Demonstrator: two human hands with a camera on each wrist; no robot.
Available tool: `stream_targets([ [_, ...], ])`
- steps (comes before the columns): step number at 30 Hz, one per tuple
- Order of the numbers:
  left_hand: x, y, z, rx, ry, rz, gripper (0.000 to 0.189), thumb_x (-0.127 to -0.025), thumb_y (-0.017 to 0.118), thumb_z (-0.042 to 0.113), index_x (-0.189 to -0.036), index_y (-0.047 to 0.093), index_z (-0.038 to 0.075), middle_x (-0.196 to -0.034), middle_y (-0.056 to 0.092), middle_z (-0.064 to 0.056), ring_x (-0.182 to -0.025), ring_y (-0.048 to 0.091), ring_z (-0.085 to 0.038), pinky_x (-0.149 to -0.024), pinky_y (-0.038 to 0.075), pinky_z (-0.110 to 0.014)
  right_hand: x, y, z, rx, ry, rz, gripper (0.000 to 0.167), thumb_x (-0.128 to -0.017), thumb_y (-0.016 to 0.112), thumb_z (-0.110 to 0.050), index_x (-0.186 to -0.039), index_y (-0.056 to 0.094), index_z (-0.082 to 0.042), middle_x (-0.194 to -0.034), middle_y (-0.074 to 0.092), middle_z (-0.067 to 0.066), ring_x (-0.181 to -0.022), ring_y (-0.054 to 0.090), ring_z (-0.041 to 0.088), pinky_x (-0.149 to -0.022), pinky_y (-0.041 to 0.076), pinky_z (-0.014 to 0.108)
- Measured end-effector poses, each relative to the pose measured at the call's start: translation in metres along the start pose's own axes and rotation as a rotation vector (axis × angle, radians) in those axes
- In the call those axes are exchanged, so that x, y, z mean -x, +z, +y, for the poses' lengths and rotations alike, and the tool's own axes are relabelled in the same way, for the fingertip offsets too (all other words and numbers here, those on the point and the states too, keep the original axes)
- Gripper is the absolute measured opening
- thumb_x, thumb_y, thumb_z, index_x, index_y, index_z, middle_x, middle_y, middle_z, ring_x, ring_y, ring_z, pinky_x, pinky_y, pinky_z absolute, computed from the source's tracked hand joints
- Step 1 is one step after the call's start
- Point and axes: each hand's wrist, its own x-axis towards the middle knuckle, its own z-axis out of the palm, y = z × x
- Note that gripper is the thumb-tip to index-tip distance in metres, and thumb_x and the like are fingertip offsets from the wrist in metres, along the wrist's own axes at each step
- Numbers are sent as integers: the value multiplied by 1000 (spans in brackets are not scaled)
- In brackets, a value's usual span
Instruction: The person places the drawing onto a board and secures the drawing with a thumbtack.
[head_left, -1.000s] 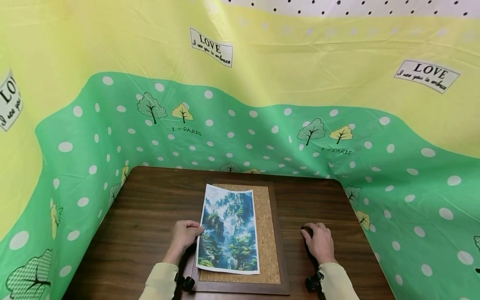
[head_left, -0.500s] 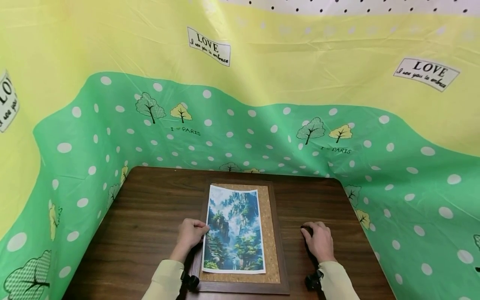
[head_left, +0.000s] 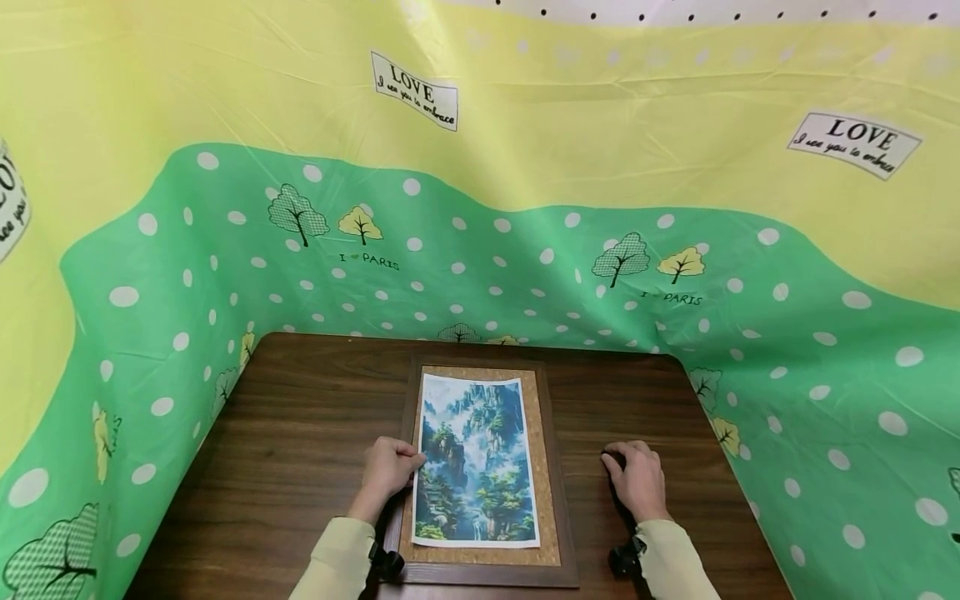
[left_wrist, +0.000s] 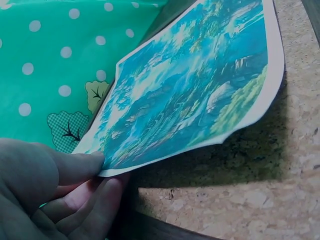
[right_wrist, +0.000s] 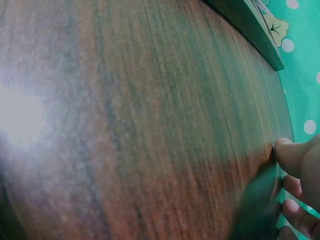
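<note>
A printed picture (head_left: 477,458) of misty blue-green mountains hangs over a framed cork board (head_left: 549,500). Its left edge is pinched by my left hand (head_left: 390,473); in the left wrist view the thumb lies on top and the fingers underneath. The near edge of the print (left_wrist: 200,100) is lifted and casts a shadow on the cork (left_wrist: 215,210). To the right of the board, my right hand (head_left: 637,482) rests on the table with fingers loosely bent. In the right wrist view, nothing clear shows between the thumb (right_wrist: 295,155) and fingers.
The dark wood table (head_left: 300,400) has rounded far corners. Behind it and along both sides hangs a green and yellow curtain (head_left: 495,267) with white dots. The board's brown frame (head_left: 495,575) lies near the table's front.
My left hand has moved to the right with the print, which now lies more squarely over the cork board. My right hand has stayed nearly still.
</note>
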Motion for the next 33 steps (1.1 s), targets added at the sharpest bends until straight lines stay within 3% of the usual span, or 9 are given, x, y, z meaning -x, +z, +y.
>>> stream_targets([
  [17, -1, 2, 0, -8, -11, 10, 12, -91, 82, 12, -80, 82, 6, -70, 74, -2, -54, 67, -13, -53, 58, -31, -2, 1, -1, -11, 38, -12, 10, -96, 78, -16, -99, 80, -6, -111, 68, 21, -104, 60, 45, -88, 49, 61],
  [33, -2, 7, 4, -69, 39, 53, 14, -89, 85, 13, -75, 83, 11, -64, 72, 2, -49, 63, -10, -53, 55, -31, 0, 4, 2, -10, 42, -5, 8, -95, 79, -18, -96, 80, -10, -112, 68, 19, -100, 60, 45, -82, 50, 63],
])
